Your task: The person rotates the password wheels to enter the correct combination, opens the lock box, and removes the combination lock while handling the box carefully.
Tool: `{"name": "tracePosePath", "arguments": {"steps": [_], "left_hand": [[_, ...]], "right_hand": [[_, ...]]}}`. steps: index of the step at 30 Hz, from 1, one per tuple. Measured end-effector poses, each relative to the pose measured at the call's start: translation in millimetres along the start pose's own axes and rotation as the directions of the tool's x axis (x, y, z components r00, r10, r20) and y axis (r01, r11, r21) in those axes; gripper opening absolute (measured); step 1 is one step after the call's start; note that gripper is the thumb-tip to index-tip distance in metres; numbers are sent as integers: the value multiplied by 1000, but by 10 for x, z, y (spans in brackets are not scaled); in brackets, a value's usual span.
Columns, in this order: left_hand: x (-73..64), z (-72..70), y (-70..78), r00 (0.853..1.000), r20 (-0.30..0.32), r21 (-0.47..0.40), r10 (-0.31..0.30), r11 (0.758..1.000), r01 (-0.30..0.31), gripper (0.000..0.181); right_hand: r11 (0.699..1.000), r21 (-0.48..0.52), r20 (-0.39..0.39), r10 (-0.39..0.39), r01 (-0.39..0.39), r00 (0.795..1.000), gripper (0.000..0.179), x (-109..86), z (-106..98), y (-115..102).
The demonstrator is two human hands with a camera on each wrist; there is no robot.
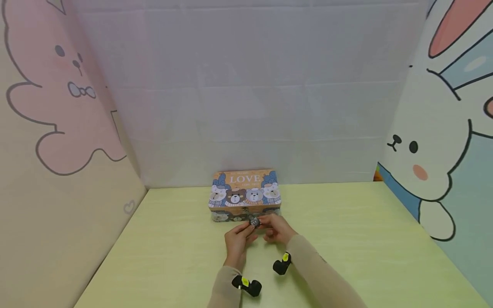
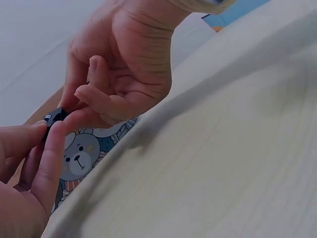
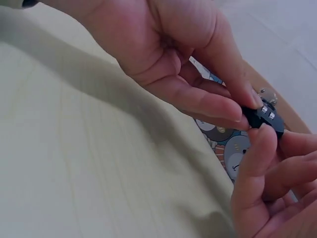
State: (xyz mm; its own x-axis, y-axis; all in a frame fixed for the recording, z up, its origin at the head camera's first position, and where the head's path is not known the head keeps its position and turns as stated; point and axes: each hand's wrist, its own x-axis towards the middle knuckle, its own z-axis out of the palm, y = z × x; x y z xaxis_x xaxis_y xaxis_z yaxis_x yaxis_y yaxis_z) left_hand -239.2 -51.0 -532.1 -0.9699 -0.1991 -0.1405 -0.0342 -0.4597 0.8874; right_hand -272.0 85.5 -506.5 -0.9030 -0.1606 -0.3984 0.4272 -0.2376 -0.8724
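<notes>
A small black padlock (image 3: 271, 120) with silver number wheels sits between the fingertips of both hands, close to the front of a tin box (image 1: 244, 188). The left hand (image 1: 236, 243) pinches one end of it between thumb and fingers. At the other end, the right hand (image 1: 278, 229) pinches it with thumb and index finger. In the left wrist view, the right hand's other fingers curl loosely below the pinch. Printed bears and the word LOVE decorate the box, whose lid is down. A metal latch (image 3: 268, 95) at its front shows beside the padlock.
The box stands at the back of a pale green table (image 1: 173, 239), near a white cloth backdrop (image 1: 246, 94). Side panels carry a pink cartoon (image 1: 65, 90) on the left and a white rabbit (image 1: 427, 141) on the right. Both wrists wear black cameras.
</notes>
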Motion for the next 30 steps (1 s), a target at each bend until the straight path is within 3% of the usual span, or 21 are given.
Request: {"name": "tracePosePath", "arguments": {"steps": [6,14,22,30], "left_hand": [[-46,40,55,996,93,6,-8,1000,7,27],[-71,106,89,978,205,74,-32,997,17,27],[-165,190,63,950,307,139,-62,990,20,24],[-279,311,36,927,360,211,-106,977,30,25]], "right_hand": [[999,-35,-14,-36,36,999,31,-134,-87,-48],[985,-149,-34,-89,83,995,34,-325,-226,-118],[941,-310,-58,-163,137,985,30,-532,-385,-155],[883,-421,-45,-247,206,968,24,-771,-546,-188]]}}
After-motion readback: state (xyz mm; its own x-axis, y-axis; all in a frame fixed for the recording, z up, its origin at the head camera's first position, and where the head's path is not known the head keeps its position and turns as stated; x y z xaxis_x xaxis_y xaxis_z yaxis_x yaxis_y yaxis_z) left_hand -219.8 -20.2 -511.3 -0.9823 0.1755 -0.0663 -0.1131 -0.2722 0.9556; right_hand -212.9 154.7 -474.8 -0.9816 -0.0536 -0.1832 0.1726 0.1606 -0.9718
